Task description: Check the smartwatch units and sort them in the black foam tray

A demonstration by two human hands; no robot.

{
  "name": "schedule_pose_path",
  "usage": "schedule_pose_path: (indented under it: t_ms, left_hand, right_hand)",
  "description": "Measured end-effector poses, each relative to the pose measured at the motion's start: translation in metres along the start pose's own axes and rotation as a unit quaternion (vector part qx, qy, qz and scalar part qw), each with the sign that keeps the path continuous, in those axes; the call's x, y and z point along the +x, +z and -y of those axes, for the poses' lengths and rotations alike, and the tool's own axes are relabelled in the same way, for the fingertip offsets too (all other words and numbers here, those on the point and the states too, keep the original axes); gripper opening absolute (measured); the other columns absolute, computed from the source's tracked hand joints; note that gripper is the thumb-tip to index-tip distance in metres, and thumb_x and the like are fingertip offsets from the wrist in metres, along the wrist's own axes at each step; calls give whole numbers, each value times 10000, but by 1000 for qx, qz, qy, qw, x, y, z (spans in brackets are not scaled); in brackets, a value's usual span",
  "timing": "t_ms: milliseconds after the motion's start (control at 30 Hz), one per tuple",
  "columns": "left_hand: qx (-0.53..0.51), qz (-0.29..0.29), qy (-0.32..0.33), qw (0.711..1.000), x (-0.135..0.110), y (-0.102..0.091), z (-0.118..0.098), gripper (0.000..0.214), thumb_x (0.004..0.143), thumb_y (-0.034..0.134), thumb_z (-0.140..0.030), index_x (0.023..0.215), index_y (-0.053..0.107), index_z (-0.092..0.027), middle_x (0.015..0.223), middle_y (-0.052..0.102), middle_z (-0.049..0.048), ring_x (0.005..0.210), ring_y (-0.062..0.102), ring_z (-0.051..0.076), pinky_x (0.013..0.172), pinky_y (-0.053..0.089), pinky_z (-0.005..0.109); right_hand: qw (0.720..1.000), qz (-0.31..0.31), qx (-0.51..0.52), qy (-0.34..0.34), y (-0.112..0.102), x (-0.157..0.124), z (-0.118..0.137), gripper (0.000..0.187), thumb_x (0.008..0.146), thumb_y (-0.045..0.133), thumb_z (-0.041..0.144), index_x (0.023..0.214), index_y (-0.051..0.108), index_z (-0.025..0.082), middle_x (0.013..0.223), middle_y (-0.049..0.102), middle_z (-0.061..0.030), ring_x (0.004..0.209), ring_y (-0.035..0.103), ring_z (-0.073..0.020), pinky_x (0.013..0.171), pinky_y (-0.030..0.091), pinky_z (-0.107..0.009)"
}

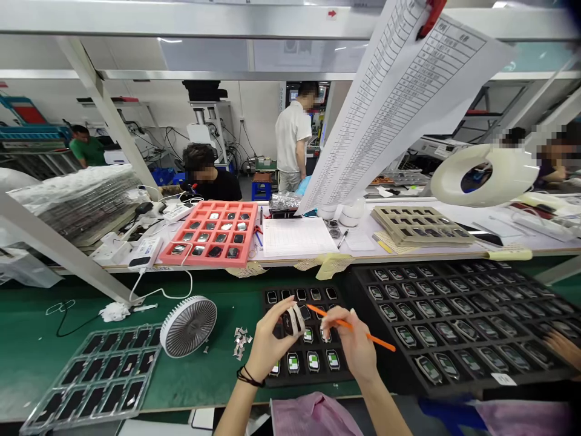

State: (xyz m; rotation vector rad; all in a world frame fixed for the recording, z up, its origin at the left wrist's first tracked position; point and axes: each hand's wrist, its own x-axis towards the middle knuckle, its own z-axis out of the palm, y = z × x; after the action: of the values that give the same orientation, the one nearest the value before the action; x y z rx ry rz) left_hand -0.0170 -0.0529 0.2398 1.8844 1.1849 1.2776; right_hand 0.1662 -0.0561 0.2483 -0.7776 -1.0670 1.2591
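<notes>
My left hand [269,336] grips a silver smartwatch case [296,320] by its edges, holding it up on its side above a black foam tray [323,363]. Between the fingers of my right hand [356,346] is a slim orange stick tool [381,343], held like a pen. Its thin tip points left, close to the watch case; whether they touch I cannot tell. Several watches lie in the tray slots below, and those in the front rows show green and white squares, such as one watch [313,361]. My hands cover part of the tray.
Left of the tray are small silvery pieces [240,342], a round fan [189,327] and a clear blister tray [97,369]. A large black tray [408,363] of watches stands right, with another person's hand [563,348] at its edge. The shelf holds a pink tray [252,242]; paper sheets [363,121] hang above.
</notes>
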Motion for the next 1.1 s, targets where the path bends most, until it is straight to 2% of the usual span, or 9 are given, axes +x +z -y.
schedule_pose_path:
  t_ms: [67,200,433,633,767,1100]
  left_hand:
    - [-2,0,-7,1000,-1,1,-1,466,732,690,-145,1177,577,-225,1246,625,108,1124,602,264,742,579,329]
    - [-7,1,-2,1000,0,3,-5,450,739,670,-152,1175,585,-226,1218,645,101,1107,615,264,717,584,318]
    - [-4,-1,8,1000,0,3,-5,445,730,689,-161,1160,592,-216,1204,653,103,1085,628,258,737,584,318]
    - [3,-3,-7,1000,0,1,-4,434,749,694,-225,1171,594,-227,1198,657,98,1061,642,265,746,593,339]
    - [16,-7,6,1000,-2,0,-2,435,753,684,-210,1178,592,-223,1180,666,96,1047,649,259,762,592,339]
    - [11,-4,-8,1000,-1,-3,-2,433,730,695,-181,1153,608,-216,1165,677,83,1040,654,252,765,591,324]
  right_hand:
    - [999,2,-29,-25,0,-4,2,502,936,395,458,661,714,186,607,608,-57,521,532,-158,495,436,-299]
    - [997,-4,-72,-41,6,-6,5,535,937,391,461,611,708,179,534,600,-56,467,526,-156,463,427,-302]
    - [996,-29,-60,-63,11,-5,7,526,946,391,431,595,693,180,512,596,-43,451,530,-147,437,410,-283]
    - [990,-14,-116,-80,15,-5,9,522,959,364,405,629,706,188,504,587,-36,470,540,-153,476,431,-295]
    - [985,-2,-146,-96,18,-4,10,507,963,356,388,654,709,197,523,586,-28,468,530,-146,483,434,-297]
    - [986,1,-134,-96,20,-5,7,525,965,351,375,617,707,205,505,605,-33,461,540,-151,481,436,-294]
